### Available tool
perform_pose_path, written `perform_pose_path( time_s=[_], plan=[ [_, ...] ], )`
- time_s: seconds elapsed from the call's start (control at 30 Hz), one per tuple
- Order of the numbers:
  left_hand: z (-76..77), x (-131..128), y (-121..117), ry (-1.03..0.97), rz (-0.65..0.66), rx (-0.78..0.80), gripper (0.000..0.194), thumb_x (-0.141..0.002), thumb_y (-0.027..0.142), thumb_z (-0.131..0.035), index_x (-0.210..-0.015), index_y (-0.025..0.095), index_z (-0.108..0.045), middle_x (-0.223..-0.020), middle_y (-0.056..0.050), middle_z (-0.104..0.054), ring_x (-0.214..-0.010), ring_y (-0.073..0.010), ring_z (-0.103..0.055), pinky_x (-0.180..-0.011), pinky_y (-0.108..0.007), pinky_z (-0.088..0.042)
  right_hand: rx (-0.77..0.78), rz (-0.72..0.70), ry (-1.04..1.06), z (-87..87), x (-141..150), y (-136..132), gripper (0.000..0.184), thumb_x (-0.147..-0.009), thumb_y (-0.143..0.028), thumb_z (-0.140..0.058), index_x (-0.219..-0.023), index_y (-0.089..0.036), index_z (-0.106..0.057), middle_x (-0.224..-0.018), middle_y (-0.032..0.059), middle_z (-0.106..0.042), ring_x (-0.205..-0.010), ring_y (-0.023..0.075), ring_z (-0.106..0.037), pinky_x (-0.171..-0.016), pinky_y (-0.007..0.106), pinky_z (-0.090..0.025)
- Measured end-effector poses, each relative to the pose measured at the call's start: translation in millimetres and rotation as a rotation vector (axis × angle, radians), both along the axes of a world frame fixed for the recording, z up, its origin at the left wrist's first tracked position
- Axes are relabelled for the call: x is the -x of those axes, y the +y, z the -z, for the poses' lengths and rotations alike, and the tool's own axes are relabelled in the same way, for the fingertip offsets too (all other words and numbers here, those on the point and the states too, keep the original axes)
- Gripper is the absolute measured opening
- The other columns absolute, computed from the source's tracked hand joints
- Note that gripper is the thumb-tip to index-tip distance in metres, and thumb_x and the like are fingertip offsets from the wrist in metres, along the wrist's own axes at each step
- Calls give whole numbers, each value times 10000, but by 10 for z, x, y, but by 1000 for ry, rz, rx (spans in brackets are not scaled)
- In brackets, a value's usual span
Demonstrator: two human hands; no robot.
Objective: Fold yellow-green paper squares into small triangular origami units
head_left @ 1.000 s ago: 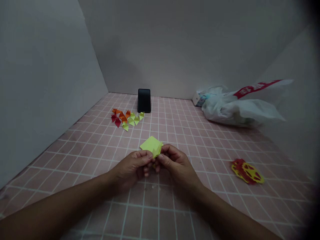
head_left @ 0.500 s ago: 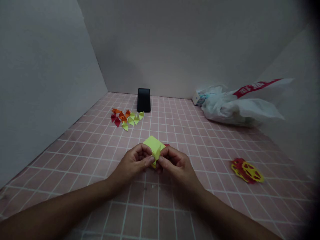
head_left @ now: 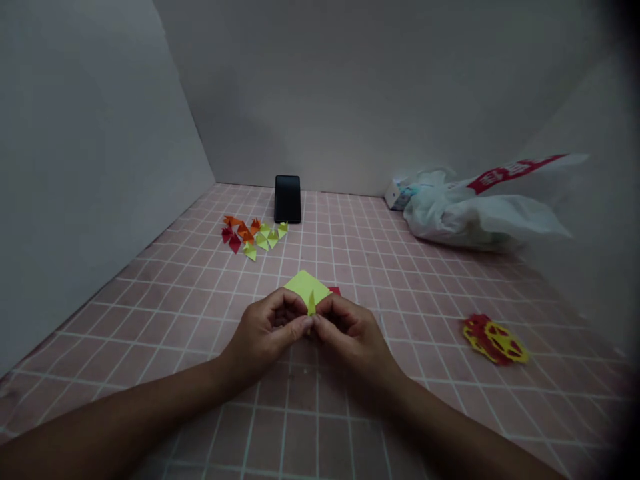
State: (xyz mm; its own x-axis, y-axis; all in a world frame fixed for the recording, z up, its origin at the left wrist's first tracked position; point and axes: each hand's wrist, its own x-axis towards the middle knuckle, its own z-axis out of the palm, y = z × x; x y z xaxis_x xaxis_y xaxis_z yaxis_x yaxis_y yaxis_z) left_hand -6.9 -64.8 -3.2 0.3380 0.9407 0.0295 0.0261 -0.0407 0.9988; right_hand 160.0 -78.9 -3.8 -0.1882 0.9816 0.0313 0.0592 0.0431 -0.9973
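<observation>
1. Hands first: the left hand (head_left: 267,332) and the right hand (head_left: 353,333) meet fingertip to fingertip near the middle of the tabletop (head_left: 320,427), toward its near edge, both pinched shut on one small yellow-green paper piece (head_left: 311,305) that stands up narrow between them.

2. Yellow-green paper stack (head_left: 306,285) lies flat just behind the fingers, with a sliver of red paper (head_left: 334,291) showing at its right side; whether the held piece touches the stack cannot be told.

3. Done, judging by what lies about: a cluster of folded triangles (head_left: 253,236) in red, orange and yellow-green sits toward the far left of the tabletop, just in front of a dark phone (head_left: 288,199) propped against the back wall.

4. In hand: the pinched piece looks part-folded, narrow and pointed, not yet the squat triangle shape of those in the cluster, though its creases are too small to read.

5. Left, as a judgement: the flat stack suggests several sheets not yet folded.

6. Elsewhere: a red and yellow paper cutout (head_left: 494,341) lies near the right edge, and a white plastic bag (head_left: 480,213) slumps in the far right corner.
</observation>
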Motion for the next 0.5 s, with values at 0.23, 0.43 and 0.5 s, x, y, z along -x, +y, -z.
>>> perform_pose_path(
  time_s=[0.23, 0.43, 0.5],
  plan=[
    [5, 7, -8, 135, -52, -107, 75, -841, 222, -608, -788, 178, -581, -718, 0, -623, -666, -134, -612, -642, -243, -490, -36, -5, -14, -14, 5, -10, 143, -834, -261, -590, -712, -189, -570, -683, 4, -558, -638, 139, -496, -586, 273, -384],
    [8, 23, -16, 323, -91, -332, 68, -823, 170, -608, -760, 187, -592, -708, 0, -634, -648, -133, -612, -626, -242, -460, -88, 43, -102, -43, 26, -22, 118, -835, -230, -581, -726, -195, -551, -692, 3, -554, -642, 142, -494, -578, 273, -372],
    [8, 24, -18, 349, -91, -374, 69, -824, 170, -611, -761, 192, -592, -707, 1, -635, -649, -134, -610, -628, -245, -454, -108, 43, -106, -32, 27, -21, 93, -826, -214, -594, -745, -199, -551, -689, -5, -551, -630, 137, -491, -576, 271, -374]
  ],
)
